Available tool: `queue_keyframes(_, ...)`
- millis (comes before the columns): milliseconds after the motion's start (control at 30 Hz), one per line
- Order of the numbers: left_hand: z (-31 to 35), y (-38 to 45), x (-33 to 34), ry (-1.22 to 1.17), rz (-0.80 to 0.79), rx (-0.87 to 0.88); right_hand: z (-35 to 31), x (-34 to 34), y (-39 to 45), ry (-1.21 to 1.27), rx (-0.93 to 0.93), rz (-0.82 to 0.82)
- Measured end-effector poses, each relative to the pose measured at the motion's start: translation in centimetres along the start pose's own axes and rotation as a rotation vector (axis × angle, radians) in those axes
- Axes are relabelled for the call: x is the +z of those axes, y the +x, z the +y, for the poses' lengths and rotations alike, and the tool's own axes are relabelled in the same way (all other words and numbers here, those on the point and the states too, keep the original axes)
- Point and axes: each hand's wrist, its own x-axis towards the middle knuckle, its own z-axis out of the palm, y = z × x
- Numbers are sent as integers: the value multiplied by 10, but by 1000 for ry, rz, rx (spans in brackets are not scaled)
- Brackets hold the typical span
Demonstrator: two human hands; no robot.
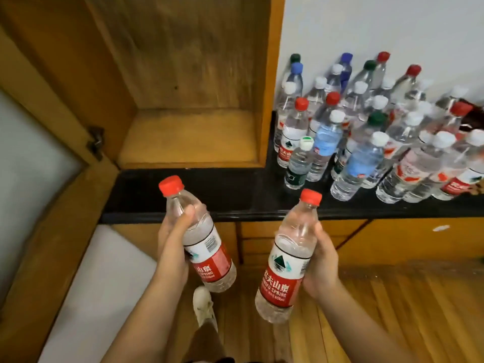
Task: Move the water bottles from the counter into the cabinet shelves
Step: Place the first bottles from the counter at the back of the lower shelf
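My left hand (171, 241) grips a red-capped water bottle (209, 255) with a red label, held upright and tilted slightly left. My right hand (323, 260) grips a second red-capped bottle (285, 260) of the same kind. Both bottles hang in front of the black counter (209, 192), below its front edge. Several more water bottles (366, 132) with red, white, blue and green caps stand crowded on the counter's right part against the white wall. The open wooden cabinet shelf (191, 140) sits at counter level on the left, with nothing on it.
The cabinet's door (39, 153) with a frosted pane and a metal hinge (95, 142) swings open at the left. Wooden drawers (262, 239) run under the counter. Below are a wood floor (406, 310) and my shoe (204, 305).
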Motion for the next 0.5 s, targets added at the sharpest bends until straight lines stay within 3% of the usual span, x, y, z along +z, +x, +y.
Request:
queue_keyframes(267,48,124,-32,-75,108,34,4,124,108,-255,-77,-218)
queue_keyframes(500,94,226,-29,-93,111,102,13,205,203,-460,-209,-198)
